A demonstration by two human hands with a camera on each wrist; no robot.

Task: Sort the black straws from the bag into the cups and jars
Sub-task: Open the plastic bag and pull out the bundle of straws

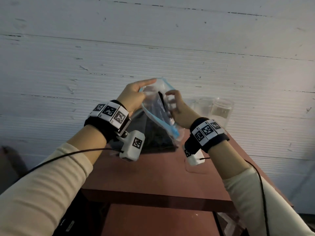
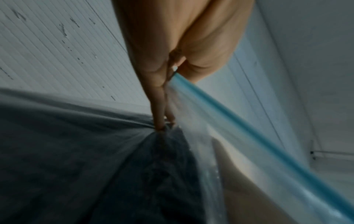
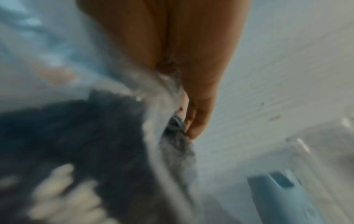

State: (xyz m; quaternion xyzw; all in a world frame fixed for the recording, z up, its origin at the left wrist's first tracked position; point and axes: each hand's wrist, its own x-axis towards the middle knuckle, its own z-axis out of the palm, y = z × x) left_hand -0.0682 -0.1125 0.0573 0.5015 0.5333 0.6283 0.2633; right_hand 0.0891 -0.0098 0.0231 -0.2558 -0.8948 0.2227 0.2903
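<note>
While my left hand (image 1: 134, 97) is pinching the bag (image 1: 158, 120) mouth open above the bench (image 1: 153, 171), my right hand (image 1: 177, 108), fingers curled inside, is closing nearer on the black straws (image 1: 162, 101) standing upright, jars (image 1: 221, 111) waiting rightward.

Head view is looking steeply down over the bag (image 1: 160, 113) from above and behind, wall filling the background. Both wrist views are pressing very close beneath the bag (image 2: 239, 136) (image 3: 114, 128), sharing its plastic, blurred.
</note>
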